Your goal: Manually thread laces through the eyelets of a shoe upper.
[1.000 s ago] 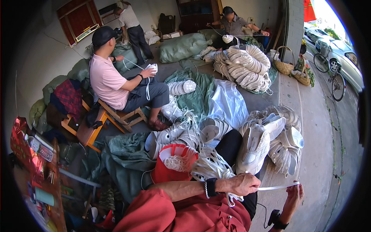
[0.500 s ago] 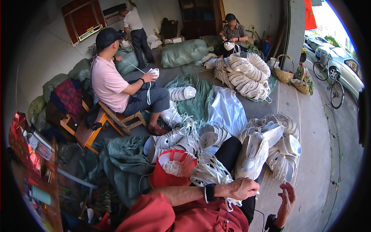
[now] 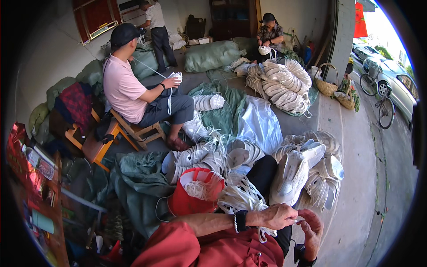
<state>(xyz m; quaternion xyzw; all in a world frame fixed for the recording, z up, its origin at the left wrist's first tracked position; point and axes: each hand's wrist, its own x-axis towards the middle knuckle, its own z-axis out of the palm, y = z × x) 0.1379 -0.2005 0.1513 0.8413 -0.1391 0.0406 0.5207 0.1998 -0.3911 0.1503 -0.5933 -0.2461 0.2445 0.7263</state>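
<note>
Over my lap, my left hand [image 3: 276, 216] is closed in a pinch on a white shoelace, of which only a small end shows at the fingertips. My right hand [image 3: 312, 232] is curled, its thumb and fingertips meeting the left fingertips; what they grip is too small to make out. A bundle of white shoelaces [image 3: 240, 196] lies over my leg, and loose strands hang below my left wrist. Just beyond the hands stands a white shoe upper [image 3: 288, 180], in front of a pile of stacked uppers [image 3: 326, 184].
A red bucket [image 3: 189, 202] with white laces stands left of my leg. More uppers [image 3: 195, 160] lie on green sheeting [image 3: 138, 187]. A seated person in pink [image 3: 126, 84] works with white lace; two other people are farther back. A cluttered table [image 3: 58, 213] is at left.
My right hand has moved left and its spread fingers have curled in to meet my left fingertips. My left hand stays nearly in place. The view has shifted slightly.
</note>
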